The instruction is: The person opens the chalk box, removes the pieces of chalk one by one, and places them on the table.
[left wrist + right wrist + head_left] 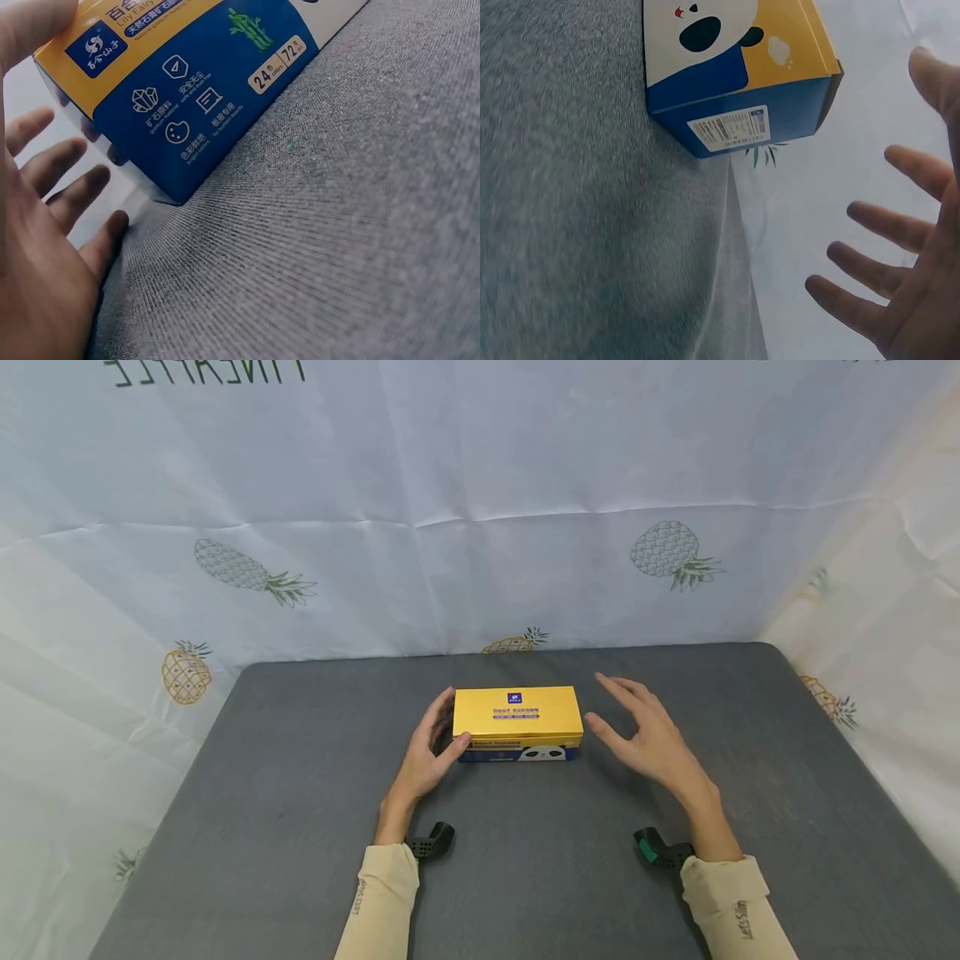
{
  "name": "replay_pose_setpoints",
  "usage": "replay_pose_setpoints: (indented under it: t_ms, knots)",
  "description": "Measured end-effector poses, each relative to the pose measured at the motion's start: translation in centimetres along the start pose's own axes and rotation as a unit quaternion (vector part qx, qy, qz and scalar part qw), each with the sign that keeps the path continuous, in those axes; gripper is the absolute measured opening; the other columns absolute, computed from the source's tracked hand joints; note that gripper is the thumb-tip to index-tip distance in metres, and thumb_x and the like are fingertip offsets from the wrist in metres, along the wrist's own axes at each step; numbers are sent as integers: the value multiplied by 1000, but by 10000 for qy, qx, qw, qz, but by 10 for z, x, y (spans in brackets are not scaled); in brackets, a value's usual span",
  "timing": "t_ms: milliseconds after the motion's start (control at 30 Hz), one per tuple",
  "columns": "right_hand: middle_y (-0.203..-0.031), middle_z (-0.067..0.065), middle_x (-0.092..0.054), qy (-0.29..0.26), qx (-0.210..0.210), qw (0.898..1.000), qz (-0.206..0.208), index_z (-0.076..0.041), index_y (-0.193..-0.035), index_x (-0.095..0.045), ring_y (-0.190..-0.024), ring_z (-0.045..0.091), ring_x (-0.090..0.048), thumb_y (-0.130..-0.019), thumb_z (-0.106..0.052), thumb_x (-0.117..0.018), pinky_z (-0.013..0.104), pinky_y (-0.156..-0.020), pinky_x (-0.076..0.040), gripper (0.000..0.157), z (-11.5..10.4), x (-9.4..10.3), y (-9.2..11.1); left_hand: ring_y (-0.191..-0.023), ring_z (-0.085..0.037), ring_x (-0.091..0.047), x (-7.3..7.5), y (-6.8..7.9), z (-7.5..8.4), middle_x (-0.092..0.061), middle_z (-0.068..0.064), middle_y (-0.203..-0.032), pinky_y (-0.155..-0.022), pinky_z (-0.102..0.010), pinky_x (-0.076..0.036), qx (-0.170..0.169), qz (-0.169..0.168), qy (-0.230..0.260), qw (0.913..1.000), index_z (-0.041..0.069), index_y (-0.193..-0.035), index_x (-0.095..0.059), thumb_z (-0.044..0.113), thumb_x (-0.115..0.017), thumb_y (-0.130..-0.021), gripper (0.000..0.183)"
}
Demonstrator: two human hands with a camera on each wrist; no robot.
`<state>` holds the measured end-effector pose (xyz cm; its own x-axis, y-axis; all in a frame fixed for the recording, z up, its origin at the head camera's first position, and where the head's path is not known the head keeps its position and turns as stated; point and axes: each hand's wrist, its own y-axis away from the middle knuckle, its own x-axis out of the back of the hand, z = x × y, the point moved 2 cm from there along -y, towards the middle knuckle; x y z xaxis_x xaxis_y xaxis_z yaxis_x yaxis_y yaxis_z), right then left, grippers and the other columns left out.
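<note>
A yellow and blue chalk box [517,710] with a panda on its front stands on the dark grey table. Its lid side is up, and the left wrist view shows printed labels "24 colors" and "72" on the front [202,105]. At the box's left end is my left hand [424,767], thumb at the front top corner and fingers spread along the end, partly hidden. My right hand [654,745] hovers off the right end, fingers spread and apart from the box. A white barcode label [731,129] shows on that end in the right wrist view.
The grey table [300,827] has rounded far corners. White cloth [450,460] printed with pineapples hangs behind it and along both sides. A black wrist camera mount [432,841] sits on the left wrist, and another mount [662,850] on the right.
</note>
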<state>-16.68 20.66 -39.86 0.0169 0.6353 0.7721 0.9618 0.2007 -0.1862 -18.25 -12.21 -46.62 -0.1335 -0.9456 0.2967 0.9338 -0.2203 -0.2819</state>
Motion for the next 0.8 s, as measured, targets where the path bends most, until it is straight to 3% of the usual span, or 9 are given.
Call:
replay_pose_setpoints:
  t_ms: [233, 433, 800]
  knots:
    - [-153, 22, -45, -322, 201, 9992, -86, -16, -159, -39, -137, 45, -47, -98, -34, -67, 69, -104, -44, 70, -2, -7, -7, -151, -38, -39, 0, 1, 3, -38, -17, -163, -124, -60, -30, -76, -125, -86, 9999, 7, -162, -28, 13, -64, -99, 73]
    - [-153, 23, -47, -694, 407, 9966, -163, -17, -160, -36, -138, 45, -46, -95, -28, -73, 69, -103, -45, 76, 2, -9, -12, -153, -37, -37, 0, 1, 1, -35, -15, -166, -125, -59, -29, -30, -258, -95, 9996, 6, -163, -25, 15, -65, -100, 75]
    - [-161, 20, -38, -823, 310, 9939, -664, -18, -161, -34, -144, 45, -40, -85, -33, -83, 68, -106, -44, 92, 9, -18, -21, -153, -37, -36, 1, 1, 0, -35, -15, -166, -125, -59, -29, 101, -170, -29, 9998, 5, -162, -26, 7, -65, -98, 75]
